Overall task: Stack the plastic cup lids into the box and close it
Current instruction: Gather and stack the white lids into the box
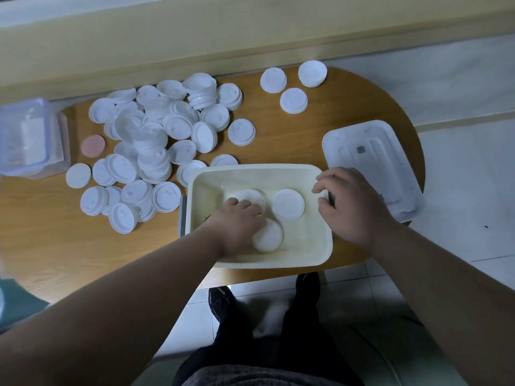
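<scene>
Most loose lids lie heaped on the table's left half, so packing looks barely begun. In the box at the front edge, the left hand curls over a lid stack. The right hand pinches the box's right rim. The cover lies off, at the right edge.

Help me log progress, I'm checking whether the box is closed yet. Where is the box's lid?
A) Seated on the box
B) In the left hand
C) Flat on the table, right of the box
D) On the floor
C: the box lid lies on the table to the right of the open box, whose right rim the right hand grips.
</scene>
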